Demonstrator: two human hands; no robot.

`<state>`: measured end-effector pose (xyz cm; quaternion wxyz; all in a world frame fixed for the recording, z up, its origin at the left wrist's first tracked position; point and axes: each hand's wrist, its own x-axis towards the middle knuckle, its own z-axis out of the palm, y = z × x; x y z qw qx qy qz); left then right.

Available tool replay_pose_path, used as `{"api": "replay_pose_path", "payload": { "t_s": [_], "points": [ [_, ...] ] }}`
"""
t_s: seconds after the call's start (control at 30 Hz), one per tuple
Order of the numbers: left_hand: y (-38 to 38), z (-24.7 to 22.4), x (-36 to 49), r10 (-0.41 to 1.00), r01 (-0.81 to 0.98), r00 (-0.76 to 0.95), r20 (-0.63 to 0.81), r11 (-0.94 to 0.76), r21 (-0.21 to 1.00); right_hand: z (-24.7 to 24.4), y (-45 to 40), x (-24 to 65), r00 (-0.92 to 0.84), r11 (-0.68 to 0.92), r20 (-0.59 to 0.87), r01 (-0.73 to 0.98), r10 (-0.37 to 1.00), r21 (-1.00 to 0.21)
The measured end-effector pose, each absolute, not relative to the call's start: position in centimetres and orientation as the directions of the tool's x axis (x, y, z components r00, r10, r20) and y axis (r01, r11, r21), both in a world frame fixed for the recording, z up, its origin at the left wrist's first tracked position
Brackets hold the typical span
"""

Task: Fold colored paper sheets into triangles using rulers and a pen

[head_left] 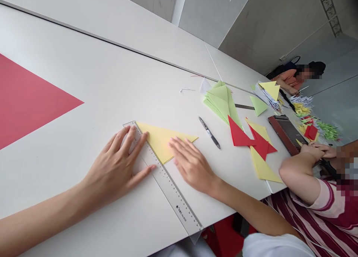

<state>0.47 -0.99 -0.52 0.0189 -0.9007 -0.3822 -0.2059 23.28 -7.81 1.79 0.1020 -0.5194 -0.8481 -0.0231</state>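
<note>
Left grip [114, 163] open on clear ruler [170, 190] | right grip [191, 163] open on yellow paper [159, 141]

I logged bright, even, diffuse light across the white tabletop [92, 81], with no single source showing. Shadows were faint and soft beneath the bare right hand [192, 163]. Mild glare lay along the clear plastic ruler [167, 182]. Wide-angle distortion bent the long table edges toward the frame corners. The tangled green paper strips [328, 131] at far right looked slightly blurred, and square mosaic blocks [346, 167] broke up the right edge.
</note>
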Motion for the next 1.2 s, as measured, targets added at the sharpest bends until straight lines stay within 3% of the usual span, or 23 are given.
{"api": "replay_pose_path", "payload": {
  "t_s": [0.17,0.4,0.6,0.8,1.03,1.2],
  "points": [
    [-1.1,-0.1,0.7,0.695,0.706,0.615,0.373,-0.696,0.131,1.1,-7.3,22.7,-0.433,0.452,0.165,0.886,0.886,-0.106],
    [-0.7,-0.7,0.2,0.672,0.684,0.643,0.368,-0.72,0.119,-0.3,-8.5,27.4,-0.176,0.219,0.276,0.967,0.945,-0.133],
    [-0.6,-1.1,0.1,0.645,0.668,0.664,0.378,-0.739,0.09,-0.3,-8.0,29.1,-0.044,0.158,0.332,0.932,0.942,-0.325],
    [-0.8,-0.9,0.0,0.669,0.683,0.64,0.377,-0.72,0.118,0.0,-6.7,30.0,0.055,0.121,0.381,0.898,0.923,-0.423],
    [-0.8,-1.1,0.1,0.675,0.679,0.63,0.384,-0.719,0.149,0.4,-5.5,29.9,0.12,0.054,0.294,0.852,0.948,-0.521],
    [-1.1,-1.2,0.0,0.661,0.676,0.653,0.371,-0.729,0.108,0.5,-5.4,29.8,0.121,0.021,0.205,0.814,0.971,-0.58]
  ]
}}
